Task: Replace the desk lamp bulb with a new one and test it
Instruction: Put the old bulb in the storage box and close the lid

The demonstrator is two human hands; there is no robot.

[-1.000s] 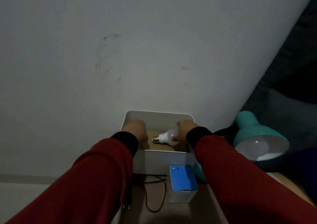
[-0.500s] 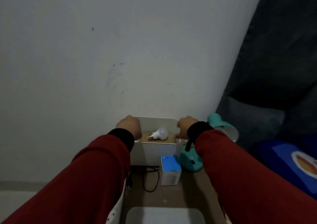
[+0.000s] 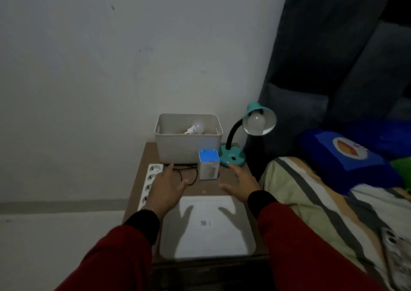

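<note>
At the centre of the frame a small brown desk [image 3: 226,186] carries one white rectangular plastic bin [image 3: 188,145] at its far edge, and in the bin lies one loose white bulb with a metal screw base [image 3: 195,128], on its side. Right of the bin stands one teal gooseneck desk lamp [image 3: 240,137], a second white bulb [image 3: 255,121] seated in its shade. One small box with a blue top [image 3: 208,165] stands just in front of the bin, near one black cord [image 3: 189,176]. One white power strip [image 3: 149,181] lies along the desk's left edge and one flat white lid [image 3: 206,226] lies nearest the viewer. The left hand [image 3: 165,190] and right hand [image 3: 241,182] hover open above the desk with fingers spread, holding nothing; a striped bed [image 3: 322,206] fills the lower right
</note>
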